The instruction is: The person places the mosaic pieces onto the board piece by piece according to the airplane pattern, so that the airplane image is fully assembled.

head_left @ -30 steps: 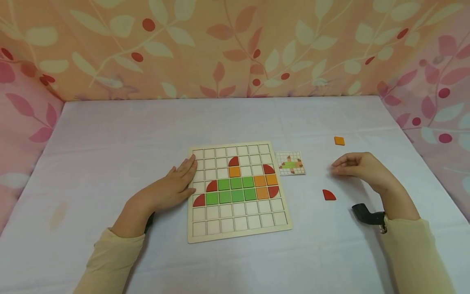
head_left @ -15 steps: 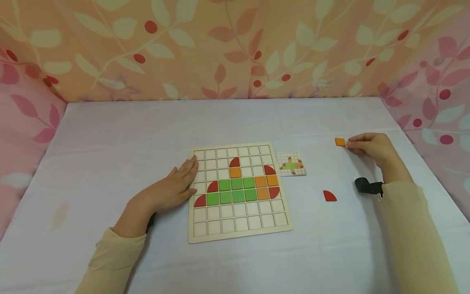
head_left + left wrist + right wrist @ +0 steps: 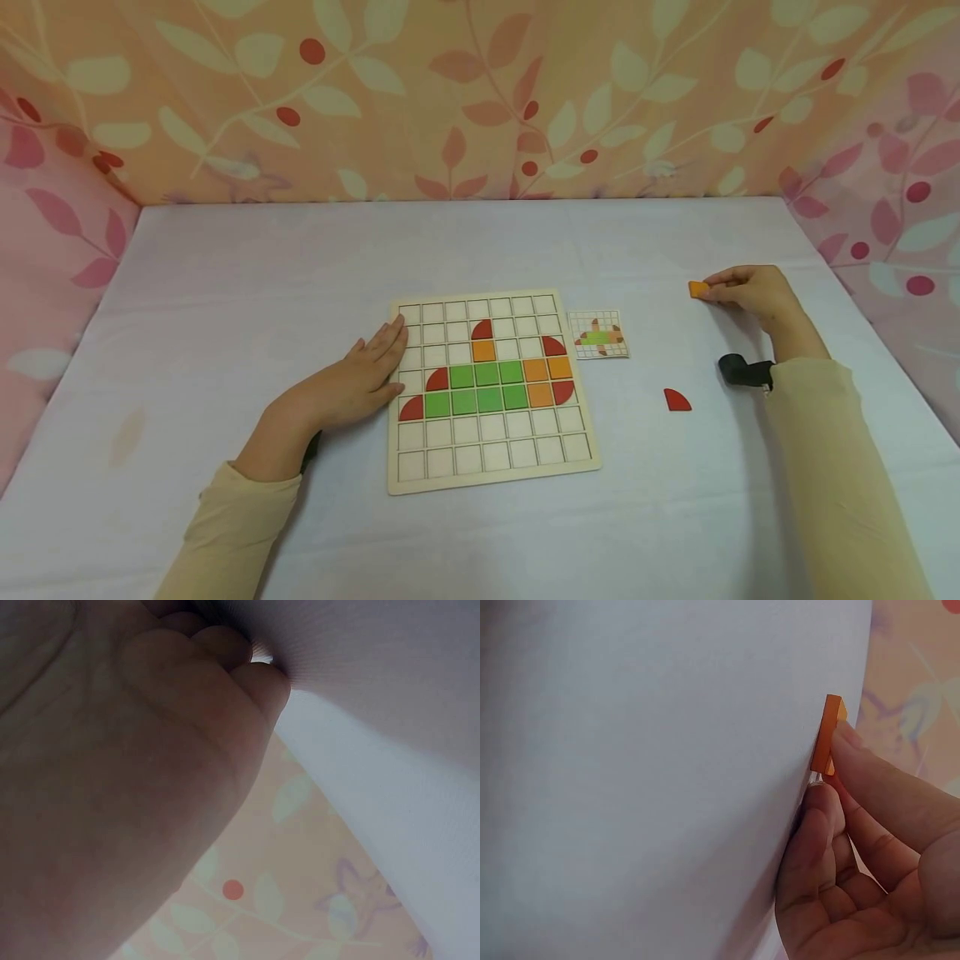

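Far right on the cloth, my right hand (image 3: 761, 298) pinches an orange square tile (image 3: 697, 289) between thumb and fingers. In the right wrist view the tile (image 3: 825, 736) is tipped on edge, with the thumb on its face. My left hand (image 3: 347, 390) rests along the left edge of a wooden grid board (image 3: 442, 475), fingers extended onto its rim. Green squares (image 3: 487, 401), orange squares (image 3: 538, 394) and red quarter-circles (image 3: 482, 330) lie in the board's cells. The left wrist view shows mostly palm (image 3: 135, 772); the board is out of sight there.
A small pattern card (image 3: 600, 334) lies against the board's right side. A loose red quarter-circle (image 3: 677, 400) is on the white cloth (image 3: 247, 275), between the board and the right forearm. Floral curtains (image 3: 480, 100) stand behind and at both sides.
My right hand has moved away from me to the orange tile and taken hold of it, and the tile is now tilted. The left hand has stayed at the board's edge.
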`<state>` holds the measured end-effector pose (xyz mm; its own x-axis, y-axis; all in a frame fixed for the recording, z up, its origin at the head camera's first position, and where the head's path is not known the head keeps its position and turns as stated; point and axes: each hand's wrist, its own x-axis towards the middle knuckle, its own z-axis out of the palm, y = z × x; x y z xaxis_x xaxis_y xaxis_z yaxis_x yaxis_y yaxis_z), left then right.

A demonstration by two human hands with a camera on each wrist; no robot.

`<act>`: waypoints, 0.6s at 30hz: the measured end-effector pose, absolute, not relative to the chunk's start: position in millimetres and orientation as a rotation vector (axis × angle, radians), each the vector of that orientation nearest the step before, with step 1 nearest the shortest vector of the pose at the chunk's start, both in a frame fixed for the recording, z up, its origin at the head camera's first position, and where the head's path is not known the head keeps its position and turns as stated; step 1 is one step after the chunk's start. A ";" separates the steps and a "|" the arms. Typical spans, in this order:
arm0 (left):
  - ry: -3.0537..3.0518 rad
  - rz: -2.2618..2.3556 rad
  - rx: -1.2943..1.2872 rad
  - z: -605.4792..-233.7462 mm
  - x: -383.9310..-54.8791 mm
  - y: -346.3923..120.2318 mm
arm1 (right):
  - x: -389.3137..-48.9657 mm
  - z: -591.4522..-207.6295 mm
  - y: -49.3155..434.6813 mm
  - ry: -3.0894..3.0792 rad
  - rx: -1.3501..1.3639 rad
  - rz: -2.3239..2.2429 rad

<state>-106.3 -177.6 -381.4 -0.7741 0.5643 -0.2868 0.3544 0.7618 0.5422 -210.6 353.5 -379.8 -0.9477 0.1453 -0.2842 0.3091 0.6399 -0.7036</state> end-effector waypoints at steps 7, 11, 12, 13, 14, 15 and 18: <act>2.521 0.652 0.702 -381.7 -106.5 -177.5 | -209.5 -378.3 350.5 2.688 0.324 -1.130; 2.520 0.652 0.707 -381.2 -106.5 -177.7 | -209.7 -375.8 348.2 2.687 0.239 -1.065; 2.520 0.651 0.708 -381.2 -106.5 -177.7 | -209.7 -375.3 347.7 2.682 0.219 -1.059; 2.520 0.650 0.709 -381.2 -106.5 -177.7 | -209.9 -374.9 347.2 2.678 0.209 -1.057; 2.521 0.649 0.711 -381.2 -106.5 -177.7 | -210.0 -374.7 346.8 2.674 0.198 -1.059; 2.521 0.648 0.710 -381.2 -106.5 -177.8 | -210.0 -374.6 346.5 2.670 0.191 -1.061; 2.520 0.650 0.708 -380.7 -106.4 -177.6 | -209.6 -374.5 345.4 2.646 0.189 -1.077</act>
<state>-106.4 -177.6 -380.7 -0.7717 0.5702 -0.2817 0.3628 0.7584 0.5415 -209.6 345.4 -374.5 -0.9530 0.0162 -0.3025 0.2229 0.7138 -0.6640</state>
